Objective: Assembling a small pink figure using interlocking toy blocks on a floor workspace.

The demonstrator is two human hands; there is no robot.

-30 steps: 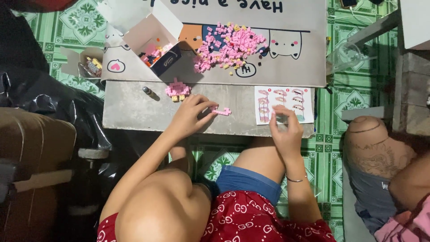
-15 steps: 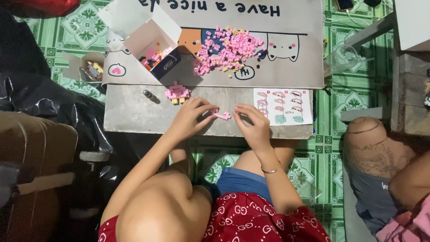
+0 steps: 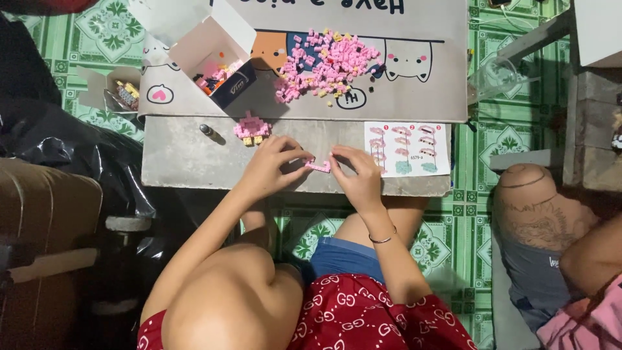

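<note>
A small pink brick piece (image 3: 317, 166) lies on the grey slab (image 3: 188, 162), pinched from both sides. My left hand (image 3: 275, 162) grips its left end with thumb and fingers. My right hand (image 3: 356, 172) holds its right end. A finished pink and yellow brick cluster (image 3: 251, 128) sits just above my left hand. A pile of loose pink bricks (image 3: 327, 63) is spread on the cartoon-printed mat (image 3: 427, 97) farther away. An instruction sheet (image 3: 407, 149) lies to the right of my right hand.
An open white box (image 3: 217, 55) with several coloured bricks stands at the upper left, and a small cardboard tray (image 3: 116, 91) lies beside it on the green tiled floor. A small dark tool (image 3: 207, 131) rests on the slab. Another person's knee (image 3: 538, 201) is at the right.
My right hand has left the instruction sheet and moved left to the pink piece, joining my left hand on it. The left hand stayed in place.
</note>
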